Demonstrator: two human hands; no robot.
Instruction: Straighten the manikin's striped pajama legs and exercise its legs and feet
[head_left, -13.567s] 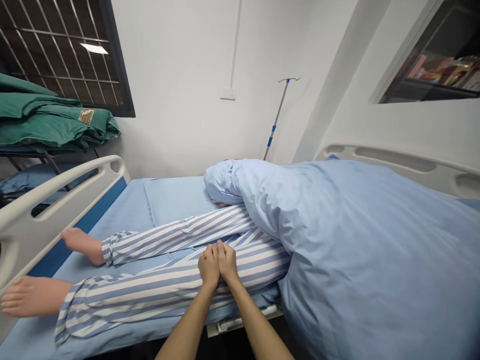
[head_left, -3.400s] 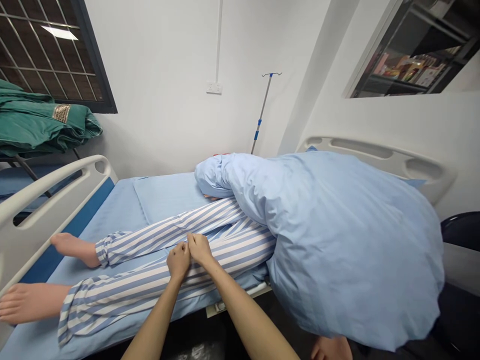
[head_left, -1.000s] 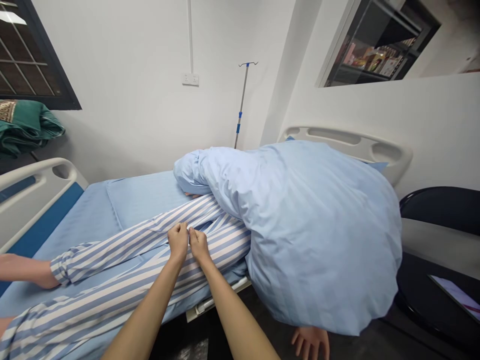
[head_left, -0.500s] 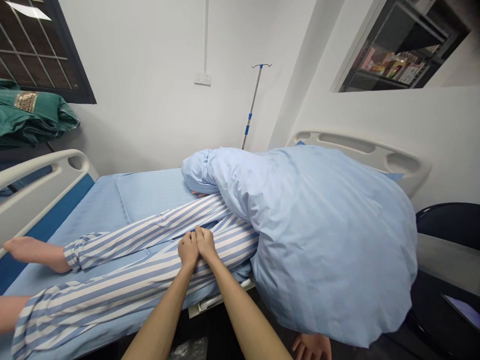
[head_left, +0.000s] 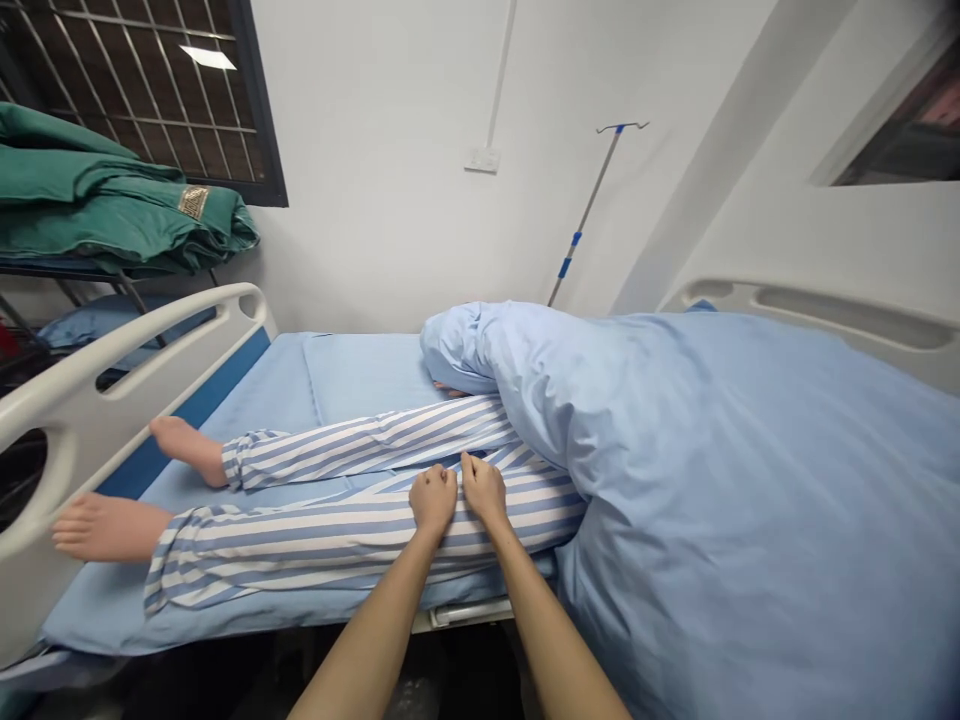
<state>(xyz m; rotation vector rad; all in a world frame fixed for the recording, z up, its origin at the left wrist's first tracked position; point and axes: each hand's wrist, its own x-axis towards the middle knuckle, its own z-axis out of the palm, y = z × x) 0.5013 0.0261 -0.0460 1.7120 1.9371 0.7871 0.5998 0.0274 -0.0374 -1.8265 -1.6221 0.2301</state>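
A figure lies on the bed with a pale blue duvet [head_left: 720,480] heaped over its upper body, hiding everything above the thighs. Its legs wear blue-and-white striped trousers, and bare feet [head_left: 109,530] stick out at the left. My left hand [head_left: 433,500] and my right hand [head_left: 484,490] sit side by side on the near striped trouser leg [head_left: 330,540], fingers curled into the cloth. The far leg [head_left: 367,445] lies just beyond them, untouched by either hand.
A white bed rail [head_left: 135,370] runs along the left of the bed, and a white bed panel [head_left: 840,320] stands behind the duvet. An IV pole [head_left: 589,215] stands by the wall. Folded green cloth [head_left: 105,200] lies on a rack below a barred window [head_left: 150,90].
My hands have parted slightly from touching each other. The view has swung, shifting the bed rightward in the picture. The hand below the duvet's edge has dropped out of view.
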